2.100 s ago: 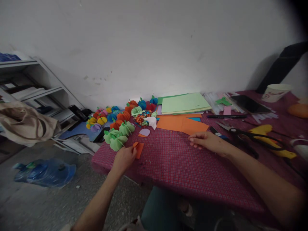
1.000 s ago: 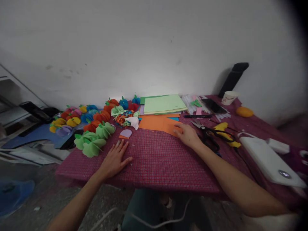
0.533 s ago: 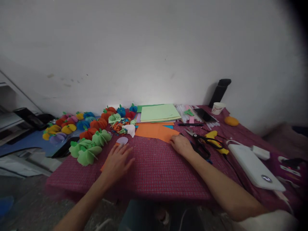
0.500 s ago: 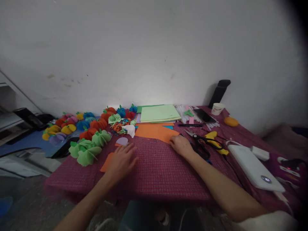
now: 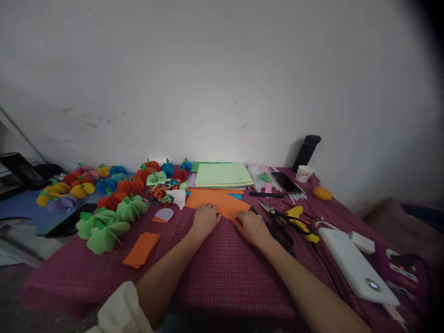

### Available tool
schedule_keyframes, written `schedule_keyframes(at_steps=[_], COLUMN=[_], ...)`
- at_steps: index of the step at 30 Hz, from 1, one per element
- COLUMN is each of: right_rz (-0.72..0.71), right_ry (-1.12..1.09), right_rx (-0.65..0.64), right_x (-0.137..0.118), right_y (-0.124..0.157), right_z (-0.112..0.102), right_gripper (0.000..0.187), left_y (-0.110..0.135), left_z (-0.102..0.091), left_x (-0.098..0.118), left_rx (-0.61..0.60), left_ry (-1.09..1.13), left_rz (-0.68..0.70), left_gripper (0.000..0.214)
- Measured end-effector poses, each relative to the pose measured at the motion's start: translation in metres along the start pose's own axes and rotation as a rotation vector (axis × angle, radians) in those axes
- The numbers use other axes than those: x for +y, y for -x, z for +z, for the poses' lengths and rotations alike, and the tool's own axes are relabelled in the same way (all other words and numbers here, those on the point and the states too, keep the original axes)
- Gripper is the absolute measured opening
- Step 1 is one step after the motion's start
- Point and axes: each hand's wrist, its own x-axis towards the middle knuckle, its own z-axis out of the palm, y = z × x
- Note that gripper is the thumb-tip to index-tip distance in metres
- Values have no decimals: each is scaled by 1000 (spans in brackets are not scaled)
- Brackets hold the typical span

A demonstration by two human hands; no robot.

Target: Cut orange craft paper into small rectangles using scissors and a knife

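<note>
A sheet of orange paper (image 5: pixel 222 200) lies on the table before me, its near edge under both hands. My left hand (image 5: pixel 205 221) grips that edge left of the middle, its fingers on top and its thumb pointing right. At the right corner, my right hand (image 5: pixel 252 225) holds the sheet with bent fingers; the thumb is partly hidden. To the left of my left hand are a stack of small orange paper pieces (image 5: pixel 143 249) and a lilac rounded paper piece (image 5: pixel 164 214). Black-handled scissors (image 5: pixel 282 216) lie just right of my right hand.
Several paper pumpkins (image 5: pixel 130 186) crowd the left side, near paper scraps (image 5: pixel 164 190). Light green sheets (image 5: pixel 224 174) are stacked behind. On the right are a yellow glue gun (image 5: pixel 298 217), a phone (image 5: pixel 287 181), a paper cup (image 5: pixel 304 173) and a white power bank (image 5: pixel 355 261).
My left hand has moved right, from the small orange pieces to the orange sheet's near edge. The right hand stays at the sheet's corner. My view has shifted slightly.
</note>
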Motion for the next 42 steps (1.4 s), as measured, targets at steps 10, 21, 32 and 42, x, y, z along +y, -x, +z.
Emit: schedule_keyframes(at_steps=[10,21,32,42], right_rz=[0,-56,-63,6], right_ry=[-16,-41,-38,-271], right_rx=[-22,8,4,59], right_x=[-4,-1,-3,0], right_y=[3,2,2,-1], right_z=[-4,2,-2,6], right_gripper=[24,23,23,25], left_y=[0,-6,-14,-16], left_z=[-1,3,9,4], left_x=[-4,-18,-29,-34], left_rx=[57,66,65,145], left_ry=[55,102,106,128], left_rz=[-50,-69,-67,-89], left_gripper=[34,28,24,26])
